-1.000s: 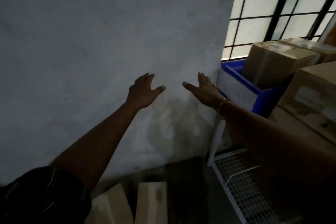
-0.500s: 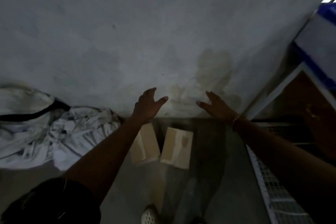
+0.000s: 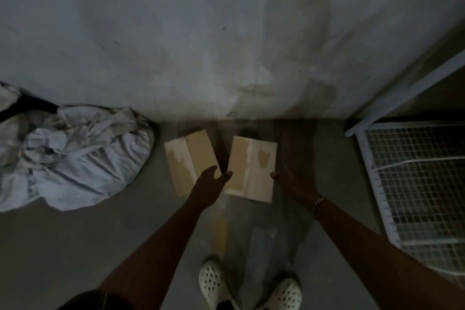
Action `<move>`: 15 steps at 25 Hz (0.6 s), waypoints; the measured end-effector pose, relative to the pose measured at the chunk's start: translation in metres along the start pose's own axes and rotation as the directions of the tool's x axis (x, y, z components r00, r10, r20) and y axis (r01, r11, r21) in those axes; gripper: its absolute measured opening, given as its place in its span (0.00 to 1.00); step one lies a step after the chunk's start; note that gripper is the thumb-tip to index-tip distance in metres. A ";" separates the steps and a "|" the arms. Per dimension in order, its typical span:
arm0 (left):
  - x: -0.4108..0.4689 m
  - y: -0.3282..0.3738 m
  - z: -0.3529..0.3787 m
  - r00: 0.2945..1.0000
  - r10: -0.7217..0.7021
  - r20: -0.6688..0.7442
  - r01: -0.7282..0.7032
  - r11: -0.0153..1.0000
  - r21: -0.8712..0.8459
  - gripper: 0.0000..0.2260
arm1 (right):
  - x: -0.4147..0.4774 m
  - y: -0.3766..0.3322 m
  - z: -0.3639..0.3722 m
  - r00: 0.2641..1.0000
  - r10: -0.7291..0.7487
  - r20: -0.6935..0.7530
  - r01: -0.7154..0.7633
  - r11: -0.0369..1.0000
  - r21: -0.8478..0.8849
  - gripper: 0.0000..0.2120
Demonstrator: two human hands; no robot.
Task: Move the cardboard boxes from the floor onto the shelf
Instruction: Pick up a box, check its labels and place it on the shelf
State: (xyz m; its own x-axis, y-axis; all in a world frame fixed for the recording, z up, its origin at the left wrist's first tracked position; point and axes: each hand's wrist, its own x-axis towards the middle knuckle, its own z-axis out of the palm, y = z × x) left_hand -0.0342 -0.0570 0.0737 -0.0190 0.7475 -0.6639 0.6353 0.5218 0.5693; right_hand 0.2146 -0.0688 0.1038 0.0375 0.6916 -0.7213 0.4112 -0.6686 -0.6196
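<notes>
Hands lower than before: left hand (image 3: 210, 185) and right hand (image 3: 293, 184) (both released, empty) flank right box (image 3: 251, 166); left box (image 3: 187, 158) just beside it, two in all.

Bare forearms, left grip (image 3: 207, 186) and right grip (image 3: 295, 185) bare too, thin chain bracelet (image 3: 320, 201) on right wrist, dark short sleeve (image 3: 98, 301) with faint thin stripes on left arm, white perforated left clog (image 3: 212, 282) and right clog (image 3: 286, 294).

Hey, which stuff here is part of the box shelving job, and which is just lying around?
Job:
left box
right box
wire shelf

Lying about:
cloth bundle
</notes>
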 end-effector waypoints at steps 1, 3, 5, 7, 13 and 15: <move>0.018 -0.011 0.013 1.000 -0.016 0.023 0.017 1.000 -0.012 0.34 | 0.018 0.012 0.005 1.000 0.006 -0.005 -0.006 0.999 0.048 0.29; 0.054 -0.031 0.039 0.998 -0.038 0.042 0.039 0.998 -0.044 0.32 | 0.062 0.043 0.018 0.999 0.038 0.000 -0.037 0.992 0.123 0.29; 0.090 -0.049 0.062 0.996 -0.066 0.052 0.070 0.994 -0.088 0.32 | 0.103 0.072 0.029 0.997 0.073 0.006 -0.072 0.980 0.183 0.30; 0.127 -0.071 0.088 0.992 -0.103 0.074 0.113 0.983 -0.143 0.33 | 0.147 0.105 0.042 0.996 0.093 -0.014 -0.087 0.968 0.236 0.31; 0.226 -0.146 0.156 0.975 -0.211 0.069 0.222 0.949 -0.223 0.33 | 0.261 0.196 0.079 0.980 0.175 -0.099 -0.128 0.923 0.364 0.30; 0.250 -0.165 0.175 0.974 -0.208 0.090 0.225 0.935 -0.273 0.32 | 0.287 0.224 0.090 0.967 0.207 -0.147 -0.134 0.908 0.397 0.32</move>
State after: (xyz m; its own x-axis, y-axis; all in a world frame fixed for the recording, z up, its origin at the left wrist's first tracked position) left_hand -0.0085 -0.0281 -0.2705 -0.0811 0.5824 -0.8089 0.3796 0.7684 0.5152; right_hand 0.2357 -0.0443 -0.2695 0.2554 0.5704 -0.7806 0.0072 -0.8085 -0.5885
